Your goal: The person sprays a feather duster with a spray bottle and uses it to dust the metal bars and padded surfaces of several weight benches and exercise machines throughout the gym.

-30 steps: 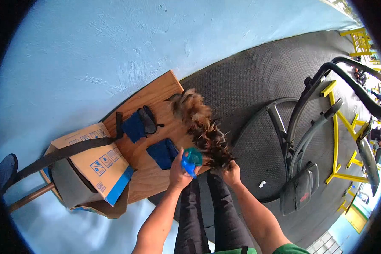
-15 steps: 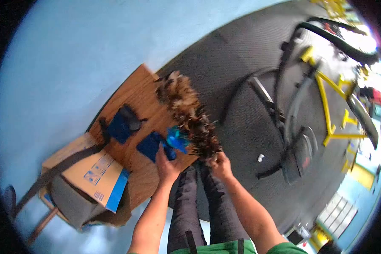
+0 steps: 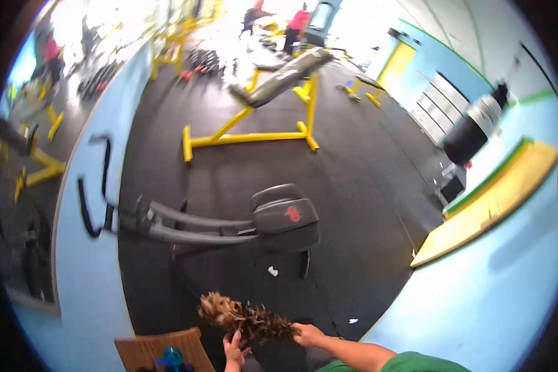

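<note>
At the bottom of the head view a brown feather duster point(image 3: 248, 319) is held out above the dark floor, its lighter, fluffier end toward the left. My right hand point(image 3: 308, 335) is closed around its right end. Just below the feathers is my left hand point(image 3: 234, 352), thumb and fingers apart; whether it touches them I cannot tell. A wooden table point(image 3: 189, 341) shows at the lower left, with a shiny blue object point(image 3: 172, 357) on it, partly cut off by the frame.
A grey exercise machine point(image 3: 285, 217) lies ahead on the black floor, and a yellow-framed bench point(image 3: 248, 137) stands beyond it. Scraps of white litter point(image 3: 273, 271) dot the floor. A punching bag point(image 3: 474, 127) hangs at right; a mirror point(image 3: 28, 248) covers the left wall. People are far off.
The view has swung from the table up to the gym floor. My left hand has left the blue things on the table and is now beside the feather duster, still in my right hand.
</note>
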Motion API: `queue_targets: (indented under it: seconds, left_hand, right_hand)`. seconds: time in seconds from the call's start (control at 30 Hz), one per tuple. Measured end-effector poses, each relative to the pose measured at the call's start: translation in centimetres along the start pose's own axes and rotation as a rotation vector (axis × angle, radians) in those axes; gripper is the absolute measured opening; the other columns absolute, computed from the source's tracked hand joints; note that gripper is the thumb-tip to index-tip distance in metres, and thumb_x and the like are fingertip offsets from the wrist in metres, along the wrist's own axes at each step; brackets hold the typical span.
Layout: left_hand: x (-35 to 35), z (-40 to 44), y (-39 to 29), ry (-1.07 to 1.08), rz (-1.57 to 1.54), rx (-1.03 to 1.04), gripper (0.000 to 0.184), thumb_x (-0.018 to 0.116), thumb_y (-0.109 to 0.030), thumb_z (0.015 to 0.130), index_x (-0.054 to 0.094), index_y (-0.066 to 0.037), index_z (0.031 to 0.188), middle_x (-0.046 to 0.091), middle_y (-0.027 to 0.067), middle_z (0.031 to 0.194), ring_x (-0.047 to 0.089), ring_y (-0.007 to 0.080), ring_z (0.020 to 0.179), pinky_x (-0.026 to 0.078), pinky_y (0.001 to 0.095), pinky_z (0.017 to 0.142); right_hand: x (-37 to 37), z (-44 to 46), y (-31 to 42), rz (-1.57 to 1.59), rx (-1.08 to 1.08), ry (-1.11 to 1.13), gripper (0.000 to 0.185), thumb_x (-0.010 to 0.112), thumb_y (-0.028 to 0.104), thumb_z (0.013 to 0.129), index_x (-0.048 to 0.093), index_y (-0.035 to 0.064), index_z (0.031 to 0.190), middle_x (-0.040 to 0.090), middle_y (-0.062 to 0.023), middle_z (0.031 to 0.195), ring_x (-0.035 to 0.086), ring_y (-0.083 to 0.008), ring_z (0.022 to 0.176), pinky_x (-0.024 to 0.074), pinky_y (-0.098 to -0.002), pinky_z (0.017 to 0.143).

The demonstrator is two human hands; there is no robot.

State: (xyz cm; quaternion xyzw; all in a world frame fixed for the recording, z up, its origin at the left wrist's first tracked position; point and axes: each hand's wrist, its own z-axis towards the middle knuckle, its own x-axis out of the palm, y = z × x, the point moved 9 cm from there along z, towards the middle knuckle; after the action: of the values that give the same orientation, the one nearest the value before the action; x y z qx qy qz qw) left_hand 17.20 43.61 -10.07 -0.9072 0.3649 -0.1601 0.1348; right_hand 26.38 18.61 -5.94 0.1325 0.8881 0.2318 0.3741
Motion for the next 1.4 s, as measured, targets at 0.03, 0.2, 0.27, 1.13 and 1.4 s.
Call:
queue_targets:
  seconds: [0.03, 0.2, 0.27, 1.13, 1.4]
  left_hand:
    - [2.4, 0.3, 0.0, -0.039, 0.029, -0.035, 0.070, 0.067, -0.043, 0.082, 0.034, -0.017, 0.138, 0.041, 0.0128, 0.133, 0.045, 0.0335, 0.120, 0.042, 0.0558, 0.091]
    - [16.2, 1.4, 1.3, 0.122, 0.188, -0.009, 0.058, 0.061, -0.040, 0.087, 0.043, -0.013, 0.136, 0.046, 0.0097, 0.133, 0.048, 0.0347, 0.120, 0.042, 0.0581, 0.094]
    - [26.7, 0.7, 3.1, 0.599, -0.018, -0.043, 0.045, 0.054, -0.036, 0.091, 0.052, -0.010, 0.128, 0.054, 0.0103, 0.128, 0.053, 0.0344, 0.113, 0.043, 0.0544, 0.094]
    - [112.3, 1.2, 32.5, 0.767, 1.819, 0.516, 0.046, 0.069, -0.041, 0.083, 0.065, -0.005, 0.111, 0.068, 0.0099, 0.100, 0.065, 0.0218, 0.092, 0.050, 0.0338, 0.079]
    - [131.7, 5.2, 36.5, 0.647, 1.787, 0.837, 0.040, 0.066, -0.040, 0.082, 0.068, -0.002, 0.095, 0.069, 0.0173, 0.088, 0.066, 0.0286, 0.087, 0.049, 0.0368, 0.076]
  right_hand:
    - [-2.1, -1.3, -2.0, 0.037, -0.023, -0.061, 0.042, 0.057, 0.025, 0.079, 0.055, 0.0122, 0.118, 0.066, -0.0187, 0.100, 0.062, -0.0381, 0.093, 0.0502, -0.0450, 0.079]
    - [-9.3, -7.6, -12.6, 0.214, -0.013, -0.195, 0.043, 0.059, 0.028, 0.077, 0.057, 0.0159, 0.118, 0.066, -0.0169, 0.101, 0.063, -0.0369, 0.092, 0.0510, -0.0440, 0.079]
    - [-11.5, -9.5, -18.3, 0.319, 0.091, -0.156, 0.045, 0.057, 0.032, 0.077, 0.057, 0.0172, 0.120, 0.066, -0.0179, 0.104, 0.062, -0.0367, 0.098, 0.0492, -0.0446, 0.085]
    - [-44.7, -26.5, -70.7, 0.780, 0.661, -0.810, 0.047, 0.063, 0.036, 0.072, 0.062, 0.0191, 0.115, 0.067, -0.0176, 0.095, 0.063, -0.0372, 0.091, 0.0503, -0.0483, 0.080]
    - [-61.2, -20.2, -89.0, 0.723, 0.655, -0.893, 0.042, 0.065, 0.036, 0.072, 0.063, 0.0177, 0.110, 0.068, -0.0157, 0.090, 0.064, -0.0369, 0.087, 0.0508, -0.0465, 0.077]
